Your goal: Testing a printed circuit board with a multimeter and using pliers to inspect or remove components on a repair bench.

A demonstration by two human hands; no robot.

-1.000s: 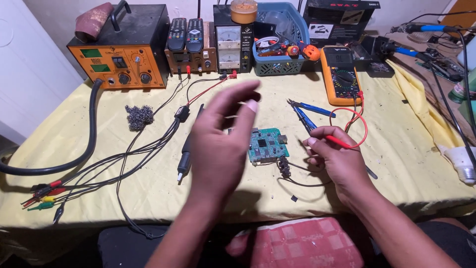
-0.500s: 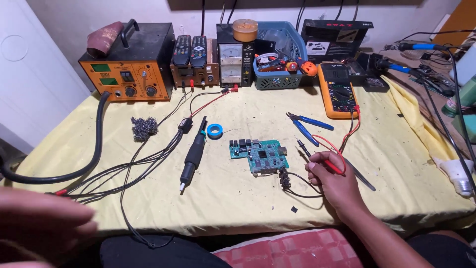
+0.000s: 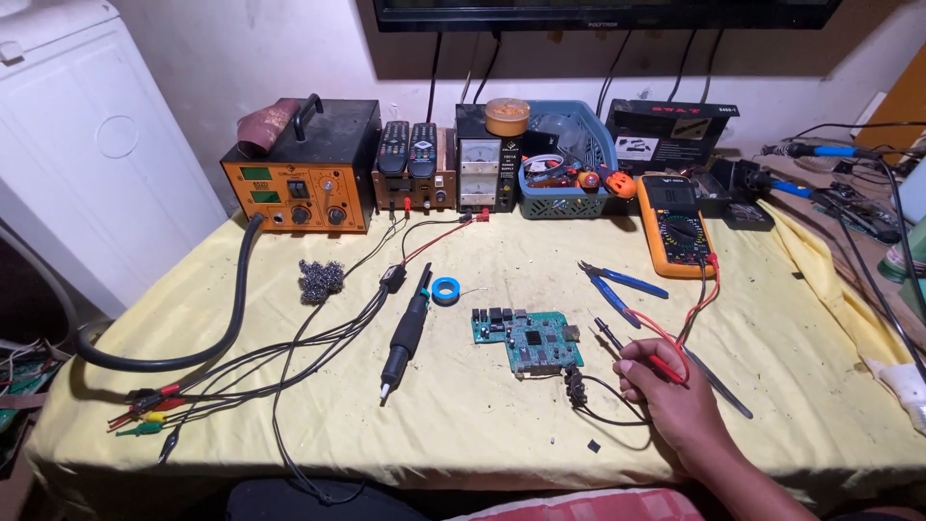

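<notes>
Starting at the far left: white appliance beside the yellow-clothed table; thick black hose curving off the orange-fronted rework station at the back edge; bundle of clip leads red, yellow and green near the front left corner; ball of metal wool just in front of the station; thin black cables fanning across the cloth.

Moving toward the middle: two remote controls propped on a small brown box; bench power supply with two meters and a round tin on top; black soldering handpiece lying tip toward the front edge; blue tape roll just beside its upper end; green circuit board flat on the cloth at the centre, small dark component on wires near its lower right corner.

Further right: blue basket of odds and ends at the back; blue-handled pliers lying between board and orange multimeter; black probe lying loose just right of the board; right hand resting on the cloth, well below the multimeter, fingers curled together and clamped on the red probe, tip aimed toward the board but apart from it; red lead looping back to the multimeter; tweezers just right of the hand; left hand out of view.
</notes>
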